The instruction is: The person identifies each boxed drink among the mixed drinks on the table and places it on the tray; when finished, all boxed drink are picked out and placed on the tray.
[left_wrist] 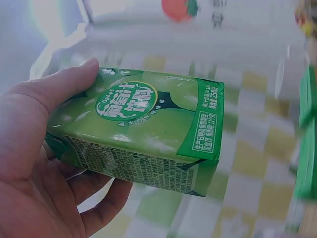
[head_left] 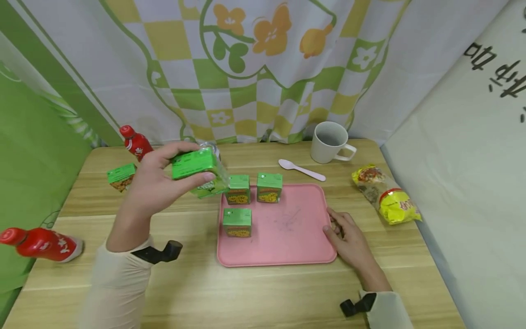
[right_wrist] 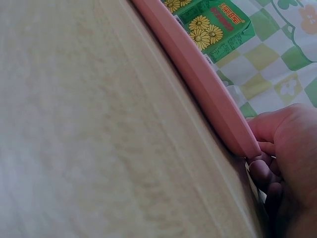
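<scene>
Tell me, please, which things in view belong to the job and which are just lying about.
Seemingly in the job: grape juice box in left grip; pink tray in right grip; three boxes on it; perhaps the leftmost box.

Probably lying about: red bottles, mug, spoon, yellow packet.

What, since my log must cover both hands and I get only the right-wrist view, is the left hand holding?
Observer: The left hand grips a green, box-shaped drink carton marked GRAPE.

Operator: Thanks. My view cuts off the pink, rectangular, plastic-looking tray. How many cartons stand on it?

Observer: Three green, box-shaped, flower-printed cartons.

Operator: And what lies on the table to the right of the right hand, farther from the tray?

Observer: A yellow, partly see-through plastic packet.
</scene>
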A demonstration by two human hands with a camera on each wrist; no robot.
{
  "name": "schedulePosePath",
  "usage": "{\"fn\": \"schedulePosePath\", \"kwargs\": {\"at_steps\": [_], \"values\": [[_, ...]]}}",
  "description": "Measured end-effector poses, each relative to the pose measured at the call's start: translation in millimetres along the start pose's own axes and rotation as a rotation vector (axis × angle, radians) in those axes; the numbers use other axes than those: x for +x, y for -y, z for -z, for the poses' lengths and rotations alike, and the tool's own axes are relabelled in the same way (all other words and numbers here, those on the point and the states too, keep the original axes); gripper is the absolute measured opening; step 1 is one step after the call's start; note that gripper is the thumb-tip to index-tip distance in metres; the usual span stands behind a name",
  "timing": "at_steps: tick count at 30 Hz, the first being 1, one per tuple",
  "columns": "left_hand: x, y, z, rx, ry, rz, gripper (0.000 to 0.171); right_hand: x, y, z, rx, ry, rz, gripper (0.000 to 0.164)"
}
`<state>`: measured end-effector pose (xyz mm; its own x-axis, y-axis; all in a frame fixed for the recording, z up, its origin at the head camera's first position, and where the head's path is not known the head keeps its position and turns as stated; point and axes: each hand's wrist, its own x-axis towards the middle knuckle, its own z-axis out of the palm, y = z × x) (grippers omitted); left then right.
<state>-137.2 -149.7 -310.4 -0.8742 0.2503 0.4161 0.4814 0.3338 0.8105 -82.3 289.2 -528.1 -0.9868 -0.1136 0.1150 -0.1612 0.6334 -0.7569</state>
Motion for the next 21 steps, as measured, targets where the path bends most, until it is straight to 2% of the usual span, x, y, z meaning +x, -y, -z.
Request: {"fn": "schedulePosePath", "kwargs": {"at_steps": [5,9,14,17,21], "values": [[14.9,-9.3,-37.5,-0.045,0.151,-0.052,0.042,-0.1,0.3,1.0,-0.008,0.003,-0.008,0.053],[20.2,-9.2,-64.7,-0.025,0.254,-0.040,0.042,-0.1,0.3,0.7,-0.010,0.000,-0.002,0.054],[23.5,-3.4,-88.5,0.068,0.329,-0.039,0.044,-0.3,-0.3,0.6,-0.010,-0.002,0.009,0.054],[23.7,-1.1,-98.3,0.081,0.358,-0.027,0.043,-0.2,-1.6,0.0,-0.010,-0.006,0.015,0.054],[24.0,0.5,-109.2,0.135,0.370,-0.023,0.045,0.0,-2.2,-0.5,-0.007,-0.014,0.023,0.053]]}}
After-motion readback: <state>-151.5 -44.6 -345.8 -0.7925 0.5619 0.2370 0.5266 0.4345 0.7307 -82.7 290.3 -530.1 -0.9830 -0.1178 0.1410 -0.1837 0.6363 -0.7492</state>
